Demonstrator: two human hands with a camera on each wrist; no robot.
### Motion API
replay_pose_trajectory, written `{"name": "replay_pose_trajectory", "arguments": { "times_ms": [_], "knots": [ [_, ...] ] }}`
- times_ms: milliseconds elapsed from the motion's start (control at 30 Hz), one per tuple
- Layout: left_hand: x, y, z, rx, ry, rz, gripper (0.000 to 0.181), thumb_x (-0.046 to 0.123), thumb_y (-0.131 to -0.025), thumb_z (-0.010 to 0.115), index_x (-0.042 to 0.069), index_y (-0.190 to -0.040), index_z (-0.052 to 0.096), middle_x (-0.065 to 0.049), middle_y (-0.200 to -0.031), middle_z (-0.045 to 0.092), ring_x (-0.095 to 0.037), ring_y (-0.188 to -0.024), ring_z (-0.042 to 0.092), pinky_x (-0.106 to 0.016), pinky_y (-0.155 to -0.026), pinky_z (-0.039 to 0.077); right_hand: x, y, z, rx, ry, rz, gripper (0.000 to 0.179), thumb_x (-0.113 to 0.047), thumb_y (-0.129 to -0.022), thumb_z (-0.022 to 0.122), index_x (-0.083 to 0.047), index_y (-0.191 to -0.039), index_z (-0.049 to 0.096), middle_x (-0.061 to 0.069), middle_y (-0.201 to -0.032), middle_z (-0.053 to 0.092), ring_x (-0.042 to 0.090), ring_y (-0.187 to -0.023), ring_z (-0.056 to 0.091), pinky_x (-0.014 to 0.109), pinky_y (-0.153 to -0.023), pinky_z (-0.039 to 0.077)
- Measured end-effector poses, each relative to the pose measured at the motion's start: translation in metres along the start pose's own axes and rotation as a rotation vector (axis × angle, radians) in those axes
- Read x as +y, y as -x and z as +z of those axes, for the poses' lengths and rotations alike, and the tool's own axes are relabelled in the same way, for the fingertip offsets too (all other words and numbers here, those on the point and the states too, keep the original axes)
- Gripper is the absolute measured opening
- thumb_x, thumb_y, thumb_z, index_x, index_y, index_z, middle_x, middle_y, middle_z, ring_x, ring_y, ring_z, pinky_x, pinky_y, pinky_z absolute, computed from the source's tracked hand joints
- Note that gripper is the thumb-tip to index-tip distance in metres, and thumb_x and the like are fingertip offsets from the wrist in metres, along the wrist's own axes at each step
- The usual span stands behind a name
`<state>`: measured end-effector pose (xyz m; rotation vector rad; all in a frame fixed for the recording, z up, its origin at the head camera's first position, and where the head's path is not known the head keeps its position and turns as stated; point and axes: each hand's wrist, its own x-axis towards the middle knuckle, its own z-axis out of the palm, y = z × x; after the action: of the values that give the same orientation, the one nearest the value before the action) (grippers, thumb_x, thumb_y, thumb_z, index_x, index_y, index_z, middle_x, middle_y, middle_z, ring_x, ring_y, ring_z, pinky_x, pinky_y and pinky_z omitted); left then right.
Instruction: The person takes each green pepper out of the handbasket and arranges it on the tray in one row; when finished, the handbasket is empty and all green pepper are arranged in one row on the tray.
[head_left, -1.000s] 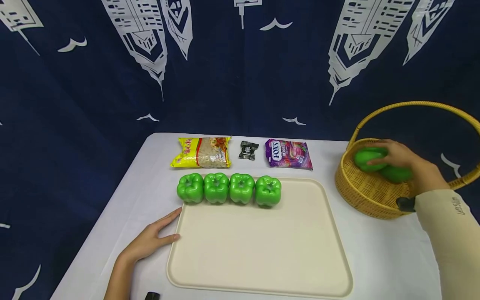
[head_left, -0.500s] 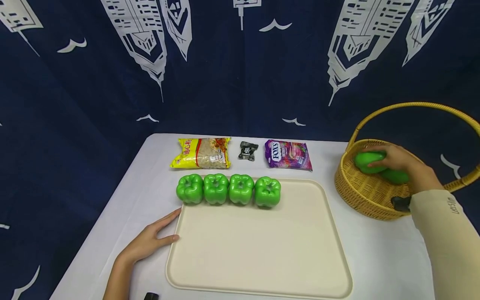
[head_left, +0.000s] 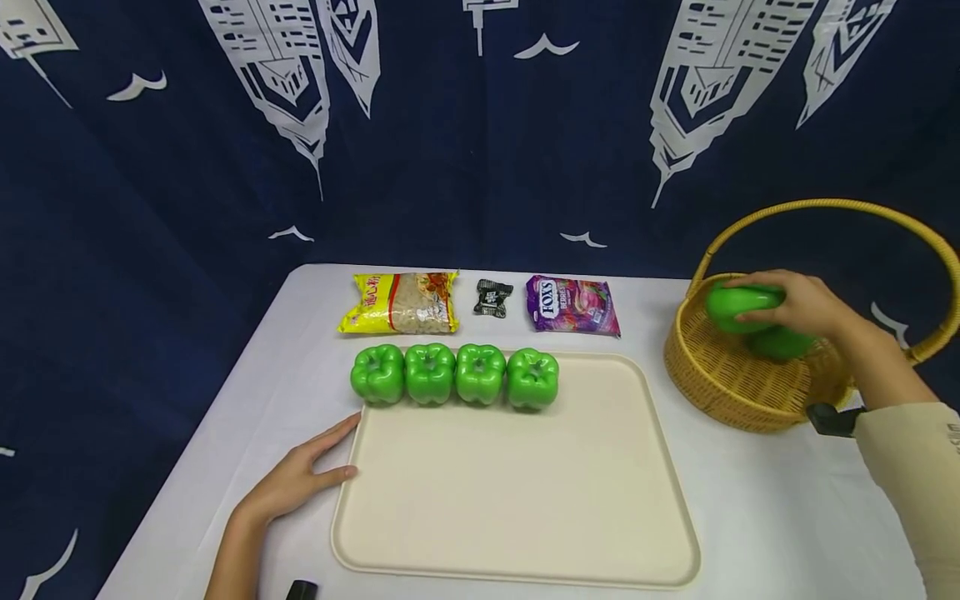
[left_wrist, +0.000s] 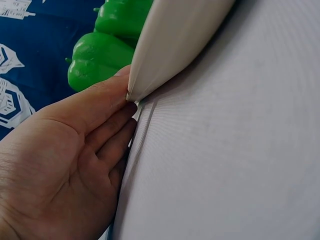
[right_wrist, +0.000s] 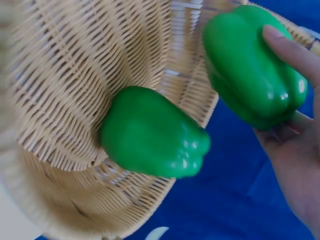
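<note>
My right hand (head_left: 798,302) grips a green bell pepper (right_wrist: 255,67) with the thumb on one side and fingers on the other, over the wicker basket (head_left: 705,400). A second bell pepper (right_wrist: 152,132) lies inside the basket below it. On the left, my left hand (head_left: 292,483) touches the left edge of the beige tray (head_left: 525,500); its fingers are straight, and in the left wrist view they meet the tray's rim (left_wrist: 165,50). A row of several green bell peppers (head_left: 480,375) stands along the tray's far edge, beginning at its left corner.
Behind the tray lie a yellow food packet (head_left: 401,302), a small black wrapped piece (head_left: 492,298) and a purple FOX'S bag (head_left: 573,305). The basket's tall handle (head_left: 832,202) arches over the right side. A dark blue printed curtain (head_left: 480,167) hangs behind the table.
My right hand has lifted the bell pepper slightly off the one beneath it in the basket. The left hand and the row of peppers stay in place.
</note>
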<state>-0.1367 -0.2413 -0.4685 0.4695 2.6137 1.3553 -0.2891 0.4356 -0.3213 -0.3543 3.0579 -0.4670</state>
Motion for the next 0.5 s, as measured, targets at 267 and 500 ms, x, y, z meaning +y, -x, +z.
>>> {"name": "replay_pose_trajectory", "arguments": {
  "times_ms": [267, 500],
  "knots": [
    [0.001, 0.0, -0.001, 0.0, -0.011, -0.001, 0.071, 0.038, -0.082, 0.068, 0.023, -0.144, 0.035, -0.004, -0.147, 0.031, -0.031, -0.135, 0.024, -0.056, -0.105, 0.021, -0.037, 0.037, 0.013, 0.148, -0.123, -0.108, 0.066, -0.024, -0.074, 0.079, -0.017, -0.132, 0.049, 0.02, -0.127, 0.041, 0.032, -0.094, 0.043, 0.042, -0.064, 0.039],
    [0.001, 0.0, 0.0, -0.006, 0.002, 0.0, 0.071, 0.037, -0.082, 0.068, 0.023, -0.143, 0.035, -0.003, -0.147, 0.031, -0.03, -0.135, 0.023, -0.056, -0.105, 0.021, -0.058, 0.056, 0.036, 0.178, -0.179, -0.148, 0.088, -0.016, -0.07, 0.082, -0.013, -0.143, 0.034, 0.024, -0.123, 0.037, 0.042, -0.098, 0.043, 0.059, -0.072, 0.041]
  ]
}}
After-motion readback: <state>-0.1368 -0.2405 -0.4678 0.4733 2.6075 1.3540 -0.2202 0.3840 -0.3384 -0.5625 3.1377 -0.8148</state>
